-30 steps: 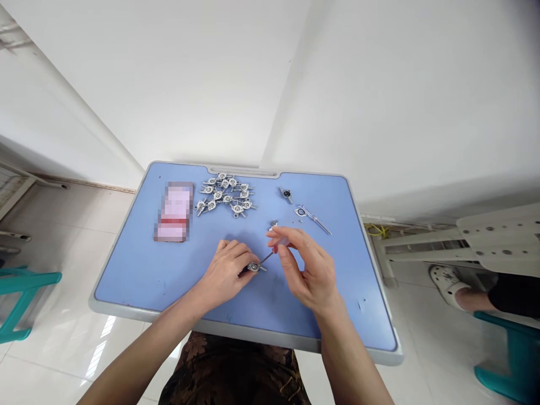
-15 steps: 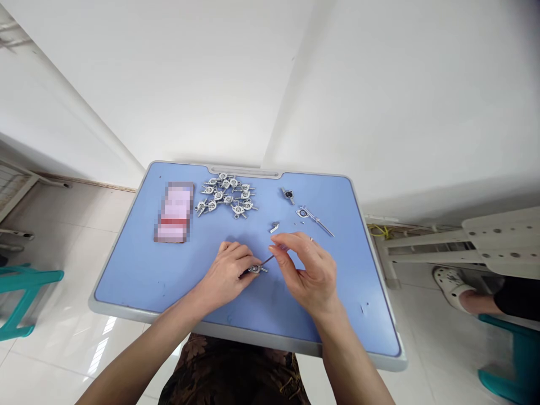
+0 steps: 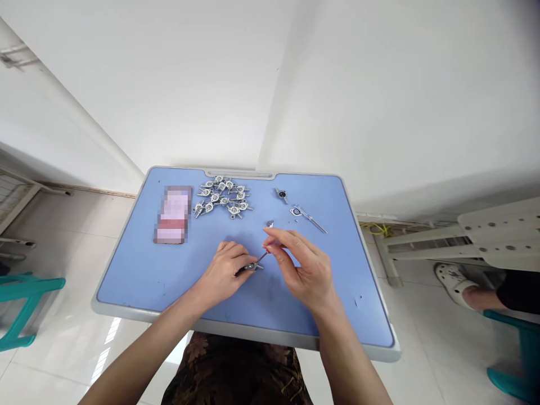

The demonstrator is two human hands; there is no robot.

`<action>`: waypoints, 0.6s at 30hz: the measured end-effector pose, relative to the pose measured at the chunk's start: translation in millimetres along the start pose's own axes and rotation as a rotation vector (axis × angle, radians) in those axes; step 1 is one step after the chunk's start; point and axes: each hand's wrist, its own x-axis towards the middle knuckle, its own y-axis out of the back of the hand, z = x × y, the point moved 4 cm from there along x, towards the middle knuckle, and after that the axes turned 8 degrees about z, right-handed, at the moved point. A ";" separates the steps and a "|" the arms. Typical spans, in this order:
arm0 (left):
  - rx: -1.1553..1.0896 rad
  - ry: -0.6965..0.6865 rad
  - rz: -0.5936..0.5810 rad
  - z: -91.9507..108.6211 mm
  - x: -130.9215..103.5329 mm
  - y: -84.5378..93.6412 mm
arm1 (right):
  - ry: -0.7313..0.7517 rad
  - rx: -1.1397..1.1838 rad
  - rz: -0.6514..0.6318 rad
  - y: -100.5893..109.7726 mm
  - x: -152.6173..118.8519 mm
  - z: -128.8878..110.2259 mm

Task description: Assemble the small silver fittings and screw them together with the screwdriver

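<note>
My left hand (image 3: 228, 270) pinches a small metal valve (image 3: 251, 266) low over the table, with its spout end poking out past my fingertips. Between the thumb and fingers of my right hand (image 3: 299, 267) is a small screwdriver (image 3: 262, 257); its thin shaft slants down to the valve. Most of its handle is hidden by the fingers. Just beyond my right fingertips lies a small metal lever (image 3: 270, 224), partly covered. Farther back are a valve body (image 3: 281, 194) with a dark centre, a flat metal plate (image 3: 296, 211) and a thin rod-like piece (image 3: 314, 220).
Several similar valves (image 3: 221, 197) lie heaped at the back of the blue table (image 3: 139, 275). A phone (image 3: 172, 216) with a blurred screen rests at the left. Teal stools (image 3: 29, 304) stand on the floor. At the right a person's foot wears a pale clog (image 3: 451, 287).
The view has shifted slightly. My right hand has turned a little at the fingertips, and the screwdriver still meets the valve. My left hand keeps its hold.
</note>
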 end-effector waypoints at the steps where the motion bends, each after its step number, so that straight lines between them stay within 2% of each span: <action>1: 0.003 -0.008 0.008 0.3 0.1 0.5 | 0.003 -0.028 0.022 0.4 0.2 0.3; 7: 0.024 -0.044 0.023 0.5 -0.4 1.0 | 0.000 -0.136 0.120 1.3 1.3 2.7; 12: 0.011 0.006 -0.001 -0.5 0.3 1.0 | -0.089 -0.151 0.139 2.5 0.2 8.2; 18: 0.037 0.004 -0.003 -1.6 1.4 1.8 | -0.108 -0.140 0.133 1.1 3.3 5.7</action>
